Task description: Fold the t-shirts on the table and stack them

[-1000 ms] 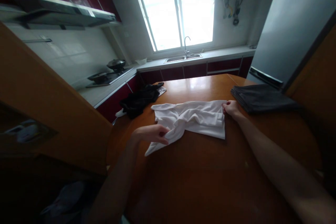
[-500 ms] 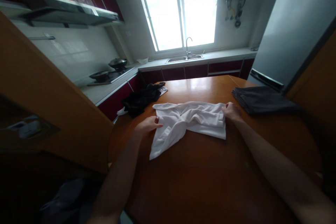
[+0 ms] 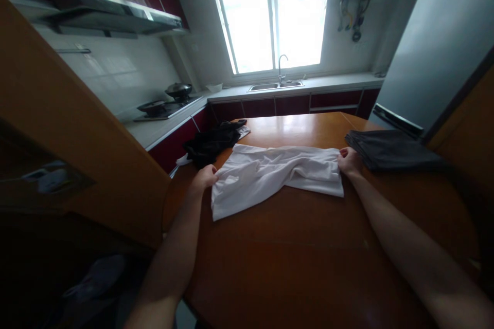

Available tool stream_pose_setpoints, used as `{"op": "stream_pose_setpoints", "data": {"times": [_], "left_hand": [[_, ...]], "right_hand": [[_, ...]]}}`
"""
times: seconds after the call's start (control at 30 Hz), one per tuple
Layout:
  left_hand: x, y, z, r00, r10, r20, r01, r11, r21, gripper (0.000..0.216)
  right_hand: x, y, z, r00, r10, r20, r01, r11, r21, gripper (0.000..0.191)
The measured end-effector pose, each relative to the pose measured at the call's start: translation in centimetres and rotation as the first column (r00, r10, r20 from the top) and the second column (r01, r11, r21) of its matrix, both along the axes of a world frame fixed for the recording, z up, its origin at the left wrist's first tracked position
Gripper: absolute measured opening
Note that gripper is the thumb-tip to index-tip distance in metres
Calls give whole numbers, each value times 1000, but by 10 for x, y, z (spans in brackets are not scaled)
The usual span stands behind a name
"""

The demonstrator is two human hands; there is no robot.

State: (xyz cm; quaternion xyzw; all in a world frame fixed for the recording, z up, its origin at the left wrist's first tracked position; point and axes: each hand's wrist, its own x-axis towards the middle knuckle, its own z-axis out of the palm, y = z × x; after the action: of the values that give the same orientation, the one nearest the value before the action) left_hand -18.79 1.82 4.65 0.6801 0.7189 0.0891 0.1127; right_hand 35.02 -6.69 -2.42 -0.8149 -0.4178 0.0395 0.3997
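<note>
- Ahead of you, a two-pane window glares white and lights the room.
- Below it you have a pale counter with an inset sink and dark red cabinets underneath.
- To your left, a range hood hangs above the stove against a glossy wall.
- To your right stands a tall silver-grey refrigerator.
- In front of you, the wooden table catches the daylight near its far edge.

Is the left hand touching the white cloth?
Touching. The head view shows the left hand meeting the white cloth at its left edge, no gap between them.
</note>
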Motion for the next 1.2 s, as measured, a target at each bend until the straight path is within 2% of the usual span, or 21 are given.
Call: {"op": "stream_pose_setpoints", "data": {"times": [0.07, 0.1, 0.17, 0.2, 0.27, 0.3, 0.33, 0.37, 0.4, 0.5, 0.57, 0.6, 0.67, 0.77, 0.9, 1.03, 1.13, 1.2], "left_hand": [[13, -5, 3, 1000, -9, -30, 13, 992, 122, 35], [24, -9, 5, 998, -59, -25, 63, 977, 205, 37], [49, -22, 11, 958, -283, 32, 261, 916, 306, 34], [63, -30, 13, 892, -445, 83, 403, 865, 300, 32], [87, -48, 16, 674, -718, 174, 680, 695, 232, 33], [96, -55, 17, 579, -795, 179, 766, 606, 213, 35], [103, -61, 16, 531, -833, 158, 804, 554, 216, 35], [107, -63, 14, 536, -837, 113, 803, 546, 240, 34], [108, -63, 11, 592, -803, 62, 762, 583, 281, 34], [98, -49, 0, 830, -558, -3, 522, 774, 359, 38], [88, -35, -7, 884, -466, 34, 437, 851, 292, 37], [83, -29, -11, 888, -456, 63, 428, 869, 250, 31], [78, -22, -16, 877, -466, 115, 435, 873, 221, 22], [78, -19, -19, 868, -469, 164, 405, 859, 314, 30], [79, -23, -9, 832, -493, 255, 378, 840, 390, 29], [75, -27, 13, 777, -541, 323, 407, 822, 399, 33], [70, -36, 27, 718, -614, 328, 488, 780, 392, 34], [65, -47, 33, 691, -649, 317, 529, 754, 390, 34]], "right_hand": [[0, 0, 0, 1000, 8, 7, -8, 1000, 13, 19], [-1, -1, 1, 999, 12, 32, -13, 999, 36, 19], [-4, -3, 4, 992, 46, 117, -58, 993, 106, 21], [-6, -4, 6, 982, 88, 164, -110, 985, 134, 21], [-13, -7, 9, 946, 219, 239, -258, 955, 145, 21], [-16, -8, 10, 923, 288, 256, -328, 936, 126, 22], [-20, -8, 10, 900, 351, 259, -385, 918, 94, 23], [-24, -9, 10, 877, 411, 250, -435, 899, 48, 24], [-26, -9, 10, 853, 465, 235, -478, 878, -2, 25], [-31, -9, 10, 783, 590, 196, -577, 807, -125, 27], [-33, -9, 11, 765, 611, 203, -591, 791, -158, 26], [-34, -10, 13, 770, 599, 218, -578, 801, -158, 24], [-38, -12, 20, 780, 563, 271, -549, 825, -134, 20], [-47, -22, 36, 773, 502, 387, -531, 847, -38, 16], [-59, -57, 64, 709, 477, 519, -590, 804, 68, 17], [-66, -117, 80, 558, 592, 581, -738, 674, 22, 16], [-74, -164, 75, 402, 747, 530, -847, 523, -94, 14], [-81, -188, 67, 301, 866, 400, -900, 396, -180, 10]]}}
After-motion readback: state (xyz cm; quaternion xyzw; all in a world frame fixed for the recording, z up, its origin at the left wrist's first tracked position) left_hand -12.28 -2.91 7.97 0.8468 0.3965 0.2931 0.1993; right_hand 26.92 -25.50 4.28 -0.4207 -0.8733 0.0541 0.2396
